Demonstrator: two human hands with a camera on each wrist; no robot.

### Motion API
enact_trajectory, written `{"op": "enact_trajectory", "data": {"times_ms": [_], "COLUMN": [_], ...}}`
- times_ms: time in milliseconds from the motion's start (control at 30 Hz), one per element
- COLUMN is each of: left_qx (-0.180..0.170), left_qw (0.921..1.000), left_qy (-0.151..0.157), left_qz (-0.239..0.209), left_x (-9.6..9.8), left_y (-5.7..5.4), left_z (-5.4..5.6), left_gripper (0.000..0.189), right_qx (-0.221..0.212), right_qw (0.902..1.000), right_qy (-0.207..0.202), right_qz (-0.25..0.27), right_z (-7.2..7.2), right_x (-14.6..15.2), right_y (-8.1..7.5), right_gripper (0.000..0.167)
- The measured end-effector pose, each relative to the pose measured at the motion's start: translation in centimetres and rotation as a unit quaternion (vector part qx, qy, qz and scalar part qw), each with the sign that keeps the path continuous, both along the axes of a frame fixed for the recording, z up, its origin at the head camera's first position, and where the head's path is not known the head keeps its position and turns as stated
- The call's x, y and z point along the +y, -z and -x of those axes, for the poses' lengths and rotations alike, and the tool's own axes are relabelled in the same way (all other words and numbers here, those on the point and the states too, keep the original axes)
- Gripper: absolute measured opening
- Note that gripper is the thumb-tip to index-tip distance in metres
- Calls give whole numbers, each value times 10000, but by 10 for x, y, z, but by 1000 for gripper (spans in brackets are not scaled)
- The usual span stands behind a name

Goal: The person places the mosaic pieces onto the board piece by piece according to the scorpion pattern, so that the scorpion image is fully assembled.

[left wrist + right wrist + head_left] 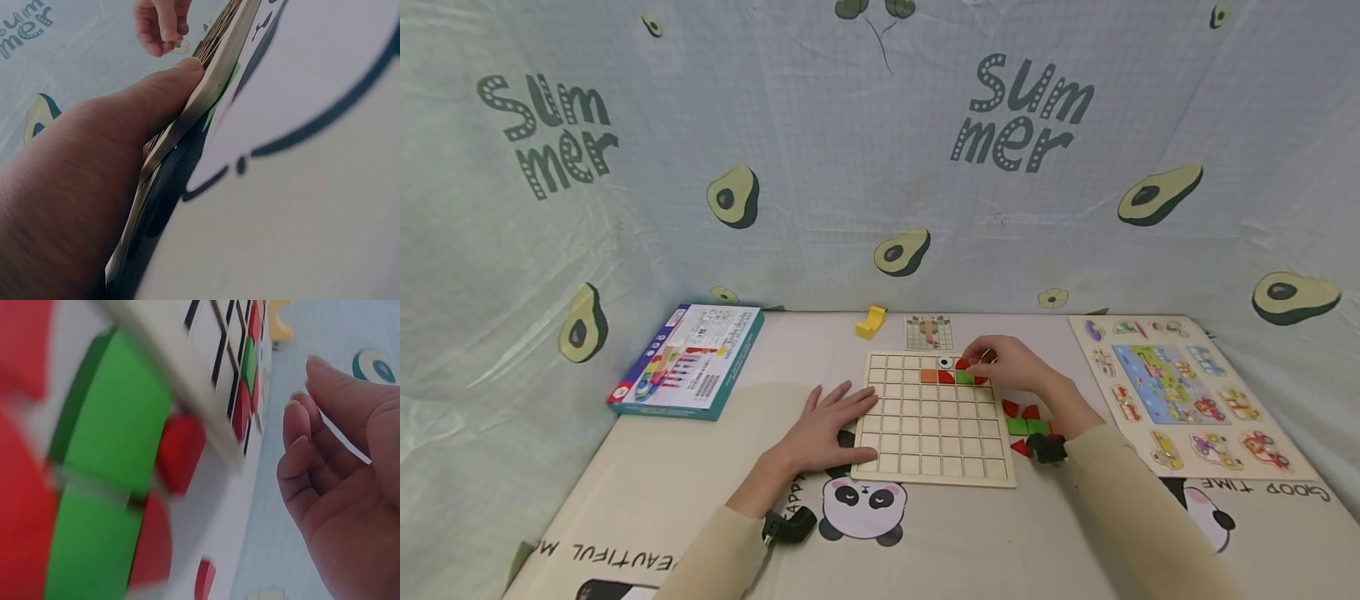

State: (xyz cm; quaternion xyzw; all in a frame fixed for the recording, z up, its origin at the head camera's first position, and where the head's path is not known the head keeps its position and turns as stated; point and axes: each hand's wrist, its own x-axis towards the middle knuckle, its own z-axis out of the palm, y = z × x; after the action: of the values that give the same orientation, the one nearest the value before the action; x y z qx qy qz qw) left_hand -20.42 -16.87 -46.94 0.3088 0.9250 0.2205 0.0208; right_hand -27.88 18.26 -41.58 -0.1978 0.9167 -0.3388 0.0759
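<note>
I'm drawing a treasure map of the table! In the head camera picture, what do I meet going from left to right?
Box → left hand → small picture card → right hand → puzzle. I left out the grid board because both hands overlap it.

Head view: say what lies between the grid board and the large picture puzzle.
The head view shows red, green and orange pieces beside the grid board; the right forearm and black wrist device cross that stretch too.
</note>
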Motion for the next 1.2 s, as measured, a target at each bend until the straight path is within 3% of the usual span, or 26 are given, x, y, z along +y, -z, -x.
{"op": "enact_trajectory", "data": {"times_ms": [300,867,1200], "left_qx": [-52,-75,-71], "left_qw": [10000,10000,10000], "left_qy": [-56,10,-17], "left_qz": [49,-20,-12], "left_x": [0,1,1], "left_y": [0,-2,-2], "left_z": [-1,0,1], "left_gripper": [87,87,87], "right_qx": [-4,-256,-303], "right_qw": [9999,9994,9988], "right_qy": [-110,186,253], "right_qz": [48,-116,-302], "right_z": [-13,-25,-31], "right_x": [36,86,99], "right_y": [0,-7,-4], "right_gripper": [23,23,23]}}
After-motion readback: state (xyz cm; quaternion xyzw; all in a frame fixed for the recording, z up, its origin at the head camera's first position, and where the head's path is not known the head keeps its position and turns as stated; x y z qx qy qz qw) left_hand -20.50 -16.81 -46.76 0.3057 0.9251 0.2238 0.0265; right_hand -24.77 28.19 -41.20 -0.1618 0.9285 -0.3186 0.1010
